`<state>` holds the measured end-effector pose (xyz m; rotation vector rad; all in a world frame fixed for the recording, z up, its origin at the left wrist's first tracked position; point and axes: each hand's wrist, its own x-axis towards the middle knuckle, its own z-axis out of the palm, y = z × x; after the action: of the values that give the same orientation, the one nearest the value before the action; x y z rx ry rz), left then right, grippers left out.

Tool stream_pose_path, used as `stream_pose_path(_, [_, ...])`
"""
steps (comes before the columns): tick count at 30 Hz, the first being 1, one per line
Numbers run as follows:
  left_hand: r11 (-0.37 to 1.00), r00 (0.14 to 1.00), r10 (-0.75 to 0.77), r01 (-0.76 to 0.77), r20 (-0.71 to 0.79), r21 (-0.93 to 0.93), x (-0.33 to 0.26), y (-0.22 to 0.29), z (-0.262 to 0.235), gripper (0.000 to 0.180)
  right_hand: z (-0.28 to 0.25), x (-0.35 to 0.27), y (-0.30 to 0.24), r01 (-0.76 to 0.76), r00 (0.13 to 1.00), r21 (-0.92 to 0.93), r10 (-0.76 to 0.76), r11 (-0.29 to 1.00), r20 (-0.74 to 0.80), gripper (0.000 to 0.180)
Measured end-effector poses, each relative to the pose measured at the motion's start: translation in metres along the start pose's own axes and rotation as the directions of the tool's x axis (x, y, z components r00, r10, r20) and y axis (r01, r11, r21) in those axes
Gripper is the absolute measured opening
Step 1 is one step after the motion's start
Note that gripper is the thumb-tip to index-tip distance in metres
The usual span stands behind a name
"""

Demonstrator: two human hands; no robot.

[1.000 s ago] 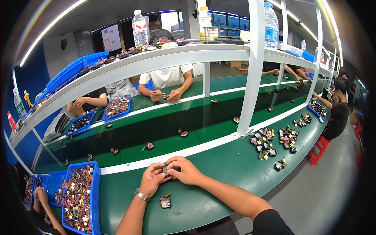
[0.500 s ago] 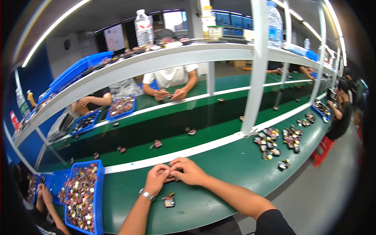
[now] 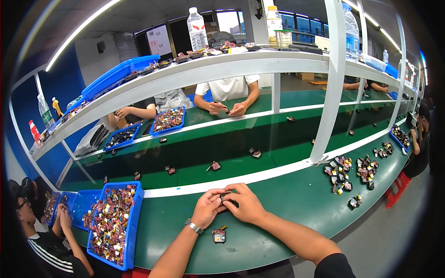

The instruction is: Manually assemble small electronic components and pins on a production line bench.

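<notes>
Jointly pinching dark part (image 3: 225,197) in grip of left hand (image 3: 206,210) and right hand (image 3: 245,205), with black-cased unit (image 3: 219,236) at six o'clock.

Left hand (image 3: 207,211) and right hand (image 3: 246,205) hold a small part (image 3: 224,196) over a green bench (image 3: 301,199).
From them, another part (image 3: 219,236) lies at six o'clock, a heaped blue tray (image 3: 133,228) near nine, loose piles (image 3: 366,171) toward two-thirty, a co-worker (image 3: 228,88) at twelve.

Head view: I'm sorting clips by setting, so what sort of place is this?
Probably a factory assembly line: small parts lie spaced along a green belt-like strip, a blue tray is heaped with similar pieces, and a person in white works by hand opposite.
</notes>
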<state>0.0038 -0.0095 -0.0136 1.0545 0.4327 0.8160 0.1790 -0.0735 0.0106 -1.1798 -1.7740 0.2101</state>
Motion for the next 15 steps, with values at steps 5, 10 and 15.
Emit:
stream_pose_path(5, [0.999,1.0,0.006,-0.005,0.015,-0.038,0.0015,-0.0003,0.0009,0.025,0.0008,-0.0014,0.0016,-0.03,0.999,0.038,0.031,0.999,-0.028,0.011])
stream_pose_path(10, [1.0,1.0,0.005,-0.005,0.002,-0.021,0.0017,-0.0017,-0.0013,0.023,0.003,-0.0031,0.0043,-0.099,0.995,0.103,0.099,0.99,0.006,0.013])
stream_pose_path(15, [0.999,1.0,0.014,-0.014,0.01,-0.049,0.0009,-0.0012,-0.0002,0.022,0.0039,-0.0027,0.0075,-0.115,0.993,0.106,0.115,0.988,0.015,0.014])
